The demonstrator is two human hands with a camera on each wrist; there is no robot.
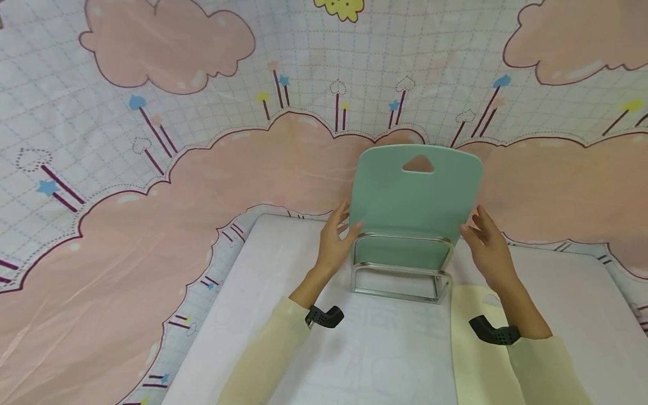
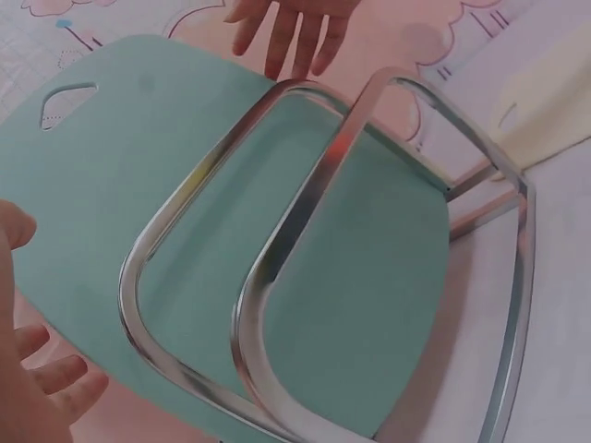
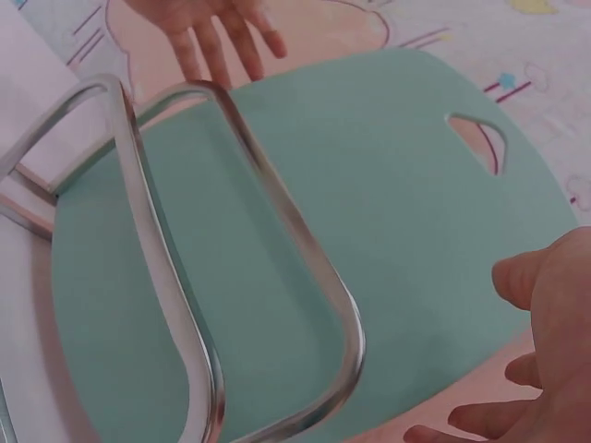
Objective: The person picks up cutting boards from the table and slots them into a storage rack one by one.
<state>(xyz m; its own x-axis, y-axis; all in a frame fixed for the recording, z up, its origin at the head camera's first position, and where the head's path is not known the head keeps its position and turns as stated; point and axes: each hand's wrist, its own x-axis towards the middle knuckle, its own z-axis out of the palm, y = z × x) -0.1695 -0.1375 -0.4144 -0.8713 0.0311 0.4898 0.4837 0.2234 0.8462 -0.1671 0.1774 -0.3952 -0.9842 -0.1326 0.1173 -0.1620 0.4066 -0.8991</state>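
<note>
A green cutting board (image 1: 415, 197) with a triangular handle hole stands upright, leaning back slightly, in a silver metal rack (image 1: 400, 267). Beside the board's left edge is my left hand (image 1: 334, 239), its fingers spread and relaxed. My right hand (image 1: 488, 247) is at the opposite edge, thumb apart from the fingers. In the left wrist view, the thumb and fingers of the left hand (image 2: 37, 369) are uncurled around the edge without a grip. The right wrist view shows the right hand (image 3: 545, 341) likewise loose; whether either hand touches the board I cannot tell.
A pale yellow cutting board (image 1: 478, 354) lies flat on the white tabletop (image 1: 390, 360), partly under my right forearm. Behind the table hangs a cloth (image 1: 304, 163) printed with pink clouds.
</note>
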